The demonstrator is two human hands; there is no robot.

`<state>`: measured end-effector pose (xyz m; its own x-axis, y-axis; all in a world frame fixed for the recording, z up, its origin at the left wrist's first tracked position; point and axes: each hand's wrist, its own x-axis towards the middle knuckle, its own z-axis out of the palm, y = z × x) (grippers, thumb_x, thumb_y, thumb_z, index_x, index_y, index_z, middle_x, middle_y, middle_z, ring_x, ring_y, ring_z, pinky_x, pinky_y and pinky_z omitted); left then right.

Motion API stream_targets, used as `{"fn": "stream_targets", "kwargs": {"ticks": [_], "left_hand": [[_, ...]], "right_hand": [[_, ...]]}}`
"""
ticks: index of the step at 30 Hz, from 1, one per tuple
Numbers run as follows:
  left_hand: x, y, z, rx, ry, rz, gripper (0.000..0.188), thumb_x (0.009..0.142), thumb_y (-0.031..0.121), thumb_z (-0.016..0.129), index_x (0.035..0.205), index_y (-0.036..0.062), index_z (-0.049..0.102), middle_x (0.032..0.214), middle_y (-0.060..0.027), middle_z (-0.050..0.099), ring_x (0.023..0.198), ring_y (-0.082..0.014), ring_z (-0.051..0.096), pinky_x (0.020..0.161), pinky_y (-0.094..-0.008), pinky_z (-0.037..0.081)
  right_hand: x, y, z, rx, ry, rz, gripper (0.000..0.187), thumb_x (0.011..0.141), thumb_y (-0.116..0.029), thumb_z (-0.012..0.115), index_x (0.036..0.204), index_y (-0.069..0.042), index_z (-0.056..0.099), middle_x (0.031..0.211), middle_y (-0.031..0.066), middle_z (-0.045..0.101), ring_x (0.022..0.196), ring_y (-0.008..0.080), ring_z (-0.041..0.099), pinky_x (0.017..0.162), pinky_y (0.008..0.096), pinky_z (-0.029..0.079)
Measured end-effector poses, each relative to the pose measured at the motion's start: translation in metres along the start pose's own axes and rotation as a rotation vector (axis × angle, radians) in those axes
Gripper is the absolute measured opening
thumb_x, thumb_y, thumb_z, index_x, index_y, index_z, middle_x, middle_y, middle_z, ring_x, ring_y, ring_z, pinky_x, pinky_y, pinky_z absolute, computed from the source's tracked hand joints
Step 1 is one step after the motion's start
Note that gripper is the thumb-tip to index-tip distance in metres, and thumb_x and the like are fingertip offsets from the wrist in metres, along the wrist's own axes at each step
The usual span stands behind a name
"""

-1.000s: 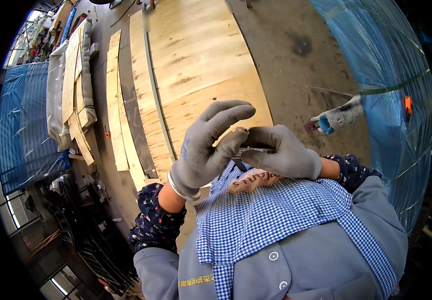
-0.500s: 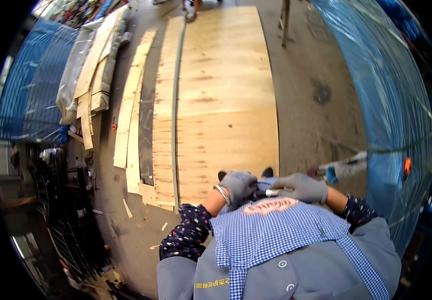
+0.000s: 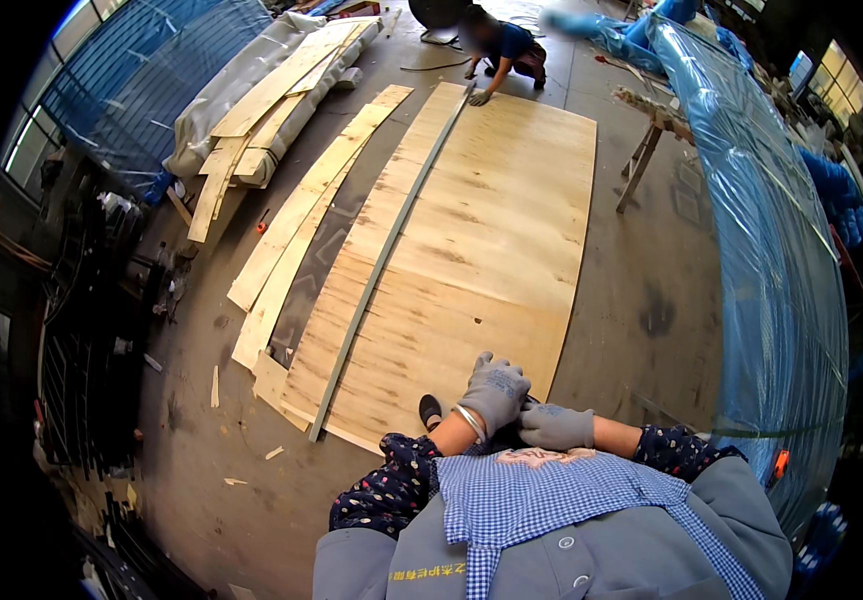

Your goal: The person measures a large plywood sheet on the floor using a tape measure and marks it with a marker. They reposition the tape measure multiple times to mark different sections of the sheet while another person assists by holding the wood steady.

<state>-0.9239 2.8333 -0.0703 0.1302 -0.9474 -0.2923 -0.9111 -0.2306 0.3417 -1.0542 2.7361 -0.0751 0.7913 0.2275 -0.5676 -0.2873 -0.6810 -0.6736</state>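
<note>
My left hand (image 3: 498, 392), in a grey work glove with a silver bangle at the wrist, is curled in front of my chest. Against it, just above my blue checked apron (image 3: 562, 490), my gloved right hand (image 3: 557, 426) is also closed. A small dark bit shows between the two hands, but what they hold is hidden. Beyond them a large plywood sheet (image 3: 482, 240) lies on the floor. Along its left part runs a long grey straight bar (image 3: 392, 240). At the bar's far end a co-worker (image 3: 504, 48) crouches with gloved hands by it.
Narrow plywood strips (image 3: 317, 190) lie left of the sheet, and more boards (image 3: 277, 95) rest on a wrapped stack. A trestle (image 3: 644, 160) stands at the far right, near a long pile under blue plastic (image 3: 767, 220). Dark metal racks (image 3: 92, 350) line the left.
My view has lifted and turned, bringing the co-worker more fully into sight. My hands have come together; the white item seen by my right hand is no longer visible.
</note>
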Motion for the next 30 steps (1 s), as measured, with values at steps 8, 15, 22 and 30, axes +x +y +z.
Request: {"fn": "stream_targets", "kwargs": {"ticks": [8,15,22,30], "left_hand": [[-0.015,0.0,0.008,-0.014,0.013,-0.087,0.012,0.078,0.024,0.062,0.084,0.0197,0.071,0.093,-0.0007,0.066,0.1,-0.0195,0.058,0.1,-0.0442,0.032],[-0.012,0.009,0.012,-0.025,0.007,-0.109,0.014,0.079,0.024,0.061,0.085,0.0204,0.073,0.097,-0.0017,0.067,0.101,-0.021,0.06,0.101,-0.0475,0.03],[-0.012,0.017,0.019,-0.034,-0.058,-0.126,0.017,0.079,0.025,0.061,0.089,0.0187,0.073,0.097,-0.0016,0.067,0.104,-0.0208,0.058,0.104,-0.0459,0.029],[-0.01,0.024,0.048,-0.069,-0.032,-0.145,0.016,0.076,0.024,0.062,0.086,0.0198,0.073,0.092,-0.0008,0.069,0.098,-0.0208,0.062,0.1,-0.0457,0.032]], "right_hand": [[0.039,0.004,0.011,-0.373,-0.222,-0.127,0.034,0.082,-0.018,0.052,0.113,-0.006,0.062,0.115,0.0198,0.061,0.107,0.0339,0.056,0.095,0.0395,0.042],[0.085,0.046,0.065,-0.355,-0.058,-0.134,0.042,0.089,-0.031,0.048,0.125,-0.012,0.056,0.133,0.0165,0.051,0.124,0.0309,0.045,0.107,0.0375,0.031],[0.069,0.042,0.051,-0.332,-0.221,-0.099,0.043,0.089,-0.033,0.048,0.127,-0.012,0.054,0.135,0.0158,0.048,0.126,0.0301,0.043,0.108,0.0375,0.029],[0.062,0.036,0.056,-0.384,-0.387,-0.114,0.045,0.09,-0.035,0.047,0.129,-0.013,0.052,0.138,0.0151,0.046,0.128,0.0292,0.04,0.109,0.0374,0.027]]}}
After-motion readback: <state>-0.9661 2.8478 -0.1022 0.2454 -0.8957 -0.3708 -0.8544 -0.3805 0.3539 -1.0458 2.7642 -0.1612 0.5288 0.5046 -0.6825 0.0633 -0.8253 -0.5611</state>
